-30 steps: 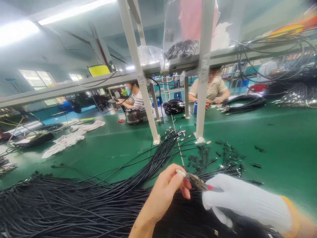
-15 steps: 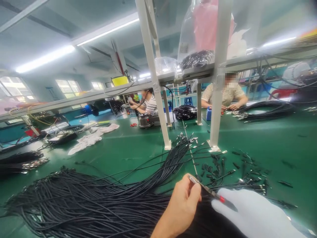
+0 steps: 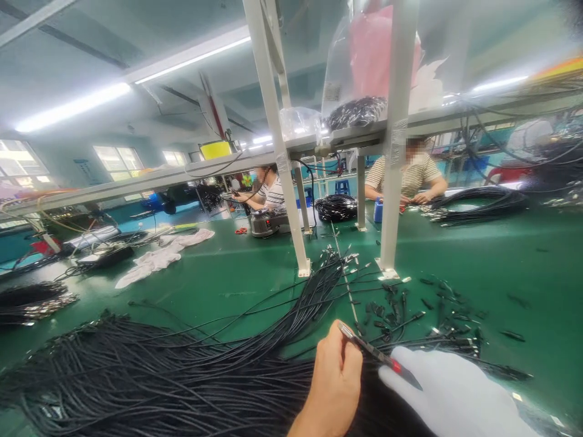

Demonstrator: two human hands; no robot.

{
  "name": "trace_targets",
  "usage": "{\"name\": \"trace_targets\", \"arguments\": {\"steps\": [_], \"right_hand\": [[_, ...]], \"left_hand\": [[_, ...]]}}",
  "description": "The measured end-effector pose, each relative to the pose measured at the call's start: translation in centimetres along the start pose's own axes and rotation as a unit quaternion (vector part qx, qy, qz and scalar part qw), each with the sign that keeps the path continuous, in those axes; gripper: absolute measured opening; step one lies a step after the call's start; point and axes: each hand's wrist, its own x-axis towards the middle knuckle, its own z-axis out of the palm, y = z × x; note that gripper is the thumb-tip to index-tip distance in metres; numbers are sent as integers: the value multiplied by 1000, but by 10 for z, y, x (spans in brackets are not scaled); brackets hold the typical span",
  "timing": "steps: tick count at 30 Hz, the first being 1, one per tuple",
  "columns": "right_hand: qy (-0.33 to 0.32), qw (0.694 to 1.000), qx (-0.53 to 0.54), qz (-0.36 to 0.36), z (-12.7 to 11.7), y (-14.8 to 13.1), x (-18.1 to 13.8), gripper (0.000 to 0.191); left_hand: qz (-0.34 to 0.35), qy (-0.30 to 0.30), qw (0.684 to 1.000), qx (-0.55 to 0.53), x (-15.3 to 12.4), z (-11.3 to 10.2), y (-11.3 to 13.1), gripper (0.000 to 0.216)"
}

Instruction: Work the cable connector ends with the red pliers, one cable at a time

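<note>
My left hand (image 3: 334, 373) is bare and closed, thumb against curled fingers. A small silver-tipped piece, apparently a cable connector (image 3: 346, 331), shows at its fingertips. My right hand (image 3: 449, 385), in a white glove, is wrapped round a slim hand tool with a red and black handle (image 3: 397, 366). The tool's narrow grey end slants up to the left and meets the piece at my left fingers; its exact kind is not clear. Beneath and left of my hands spreads a large heap of black cables (image 3: 182, 370). My left hand hides part of it.
Loose black connector pieces (image 3: 394, 309) lie scattered on the green table (image 3: 501, 261) beyond my right hand. A white shelf post (image 3: 394, 182) stands ahead. White cloths (image 3: 159, 255) lie to the left. Across the table sits a person in a striped shirt (image 3: 380, 173), near coiled cables (image 3: 483, 203).
The whole view has shifted slightly to the left. Both hands keep nearly the same pose, with the tool still against the piece at my left fingertips.
</note>
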Motion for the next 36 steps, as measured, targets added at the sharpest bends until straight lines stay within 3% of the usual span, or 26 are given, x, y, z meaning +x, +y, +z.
{"name": "trace_targets", "arguments": {"steps": [10, 19, 27, 33, 36], "right_hand": [[-47, 998, 17, 29, -20, -5, -3, 34], [79, 995, -56, -9, 6, 4, -3, 30], [53, 998, -43, -12, -4, -2, -4, 30], [117, 990, -71, -22, 12, 2, -3, 33], [118, 990, -73, -23, 18, 4, -2, 32]], "left_hand": [[12, -50, 996, -67, 1, -4, 3, 23], [16, -49, 996, -72, 3, -5, -1, 19], [16, -40, 998, -49, 2, -1, -3, 21], [12, -41, 998, -47, 2, -2, -5, 22], [14, -42, 998, -48, 2, -2, -5, 23]]}}
